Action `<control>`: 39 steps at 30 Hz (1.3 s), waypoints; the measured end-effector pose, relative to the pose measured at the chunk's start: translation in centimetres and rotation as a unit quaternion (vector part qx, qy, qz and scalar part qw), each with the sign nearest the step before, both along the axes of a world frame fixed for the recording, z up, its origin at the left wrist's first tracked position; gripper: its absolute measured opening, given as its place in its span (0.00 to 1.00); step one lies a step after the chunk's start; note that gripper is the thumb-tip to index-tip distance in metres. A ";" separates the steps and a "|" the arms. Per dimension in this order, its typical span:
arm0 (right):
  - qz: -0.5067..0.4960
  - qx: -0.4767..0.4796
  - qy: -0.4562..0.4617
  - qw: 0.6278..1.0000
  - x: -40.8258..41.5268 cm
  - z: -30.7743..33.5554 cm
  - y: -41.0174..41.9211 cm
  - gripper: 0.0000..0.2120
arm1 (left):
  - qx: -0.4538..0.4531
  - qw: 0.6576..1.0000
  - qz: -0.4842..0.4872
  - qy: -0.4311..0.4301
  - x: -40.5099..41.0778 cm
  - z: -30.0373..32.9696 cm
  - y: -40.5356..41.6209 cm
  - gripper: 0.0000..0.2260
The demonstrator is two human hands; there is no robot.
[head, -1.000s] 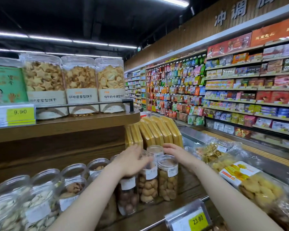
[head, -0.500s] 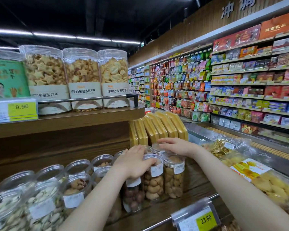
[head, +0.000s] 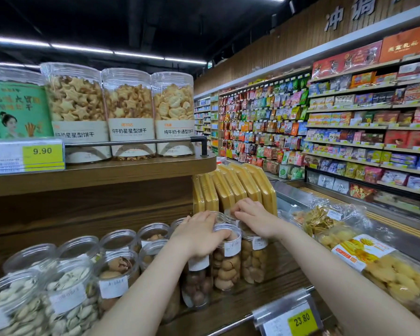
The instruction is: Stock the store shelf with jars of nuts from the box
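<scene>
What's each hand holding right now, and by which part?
Left hand grips a nut jar by its lid, from above. Right hand rests on the tops of the back jars; whether its fingers pinch a lid cannot be told.

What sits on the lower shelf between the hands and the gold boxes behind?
Head view: back-row clear jar lids, partly under the fingertips of the left hand and right hand; gold boxes stand right behind.

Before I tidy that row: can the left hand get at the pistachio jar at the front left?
Probably yes. The left hand rests on a jar lid mid-shelf, and the pistachio jar stands at the open shelf front beside that forearm, with nothing above it; the hand would have to draw back.
</scene>
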State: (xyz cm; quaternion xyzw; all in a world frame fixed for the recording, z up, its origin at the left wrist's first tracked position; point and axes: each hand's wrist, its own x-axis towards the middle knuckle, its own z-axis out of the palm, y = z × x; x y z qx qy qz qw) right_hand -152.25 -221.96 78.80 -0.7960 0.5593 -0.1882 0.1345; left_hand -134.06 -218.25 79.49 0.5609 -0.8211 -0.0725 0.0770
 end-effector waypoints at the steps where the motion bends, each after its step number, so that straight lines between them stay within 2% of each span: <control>1: -0.002 0.000 0.001 1.000 0.0 0.0 -0.1 0.14 | 0.001 1.000 0.000 -0.003 0.0 0.0 0.0 0.33; 12: -0.025 -0.001 0.009 1.000 0.1 0.6 0.8 0.13 | 0.002 1.000 -0.002 0.017 0.1 0.1 0.3 0.32; 15: -0.031 -0.046 -0.010 0.998 0.3 1.3 1.4 0.18 | -0.076 0.994 -0.005 0.083 0.9 0.8 1.5 0.28; 17: -0.014 -0.084 -0.006 0.996 0.8 1.9 2.2 0.21 | -0.127 0.987 0.005 0.094 2.5 1.6 2.8 0.26; 19: 0.026 -0.088 0.023 0.995 2.3 2.2 3.3 0.24 | -0.128 0.989 0.050 0.051 5.2 1.5 4.2 0.25; 21: 0.053 -0.075 0.083 0.992 4.3 2.0 4.5 0.27 | -0.084 0.990 0.112 -0.009 7.8 0.6 5.6 0.27; 24: 0.054 -0.069 0.134 0.987 6.6 1.1 5.1 0.28 | -0.041 0.989 0.138 -0.027 9.0 -0.2 6.5 0.29; 29: 0.052 -0.095 0.114 0.988 6.9 0.1 4.9 0.24 | -0.054 0.989 0.133 -0.012 8.7 -0.5 6.4 0.27; 34: 0.045 -0.045 0.132 0.989 7.2 0.9 5.3 0.26 | -0.037 0.990 0.134 -0.016 8.9 0.0 6.8 0.28; 36: 0.040 -0.043 0.111 0.992 7.5 1.8 6.6 0.27 | -0.075 0.989 0.125 -0.007 8.8 1.1 7.8 0.29; 39: 0.020 -0.073 0.011 0.997 8.1 4.6 9.4 0.25 | -0.186 0.978 0.089 0.022 8.7 4.4 10.2 0.25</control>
